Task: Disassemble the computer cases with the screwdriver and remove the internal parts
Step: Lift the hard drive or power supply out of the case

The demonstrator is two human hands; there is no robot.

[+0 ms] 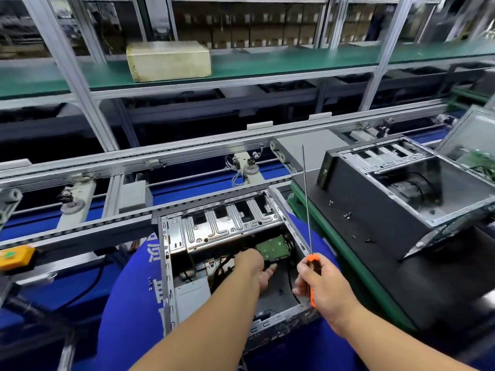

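At the lower centre of the frame an open grey sheet-metal computer case (187, 234) lies on its side on a blue printed cloth (128, 277), its interior facing up. The left hand (254, 266) reaches down into the case, palm turned inward and fingers extended toward a green circuit-board-backed drive (273, 249) that sits near the case's right wall; the fingertips lie just beside the drive's lower edge among black cables (222, 266), and I cannot tell whether they touch it; the fingers look straight and hold nothing. The right hand (321, 285) hovers above the case's lower right corner with its fingers curled round the handle of a long screwdriver with an orange-and-black handle and thin steel shaft (308, 210); the shaft points up and slightly left, its tip reaching the middle of the frame, clear of everything. Inside the case, a silver ribbed drive cage (227, 226) fills the upper part and a pale grey box-shaped power supply (191, 295) sits at the lower left. To the right, a second black computer case (375, 183) rests on a black mat (375, 258) with a few small loose screws (347, 216) beside it. A silver aluminium conveyor rail (187, 153) crosses the frame behind the cases, a yellowed rectangular block (168, 60) sits on the green shelf (294, 60) at the upper left, and a yellow button box (16, 257) shows at the left edge.
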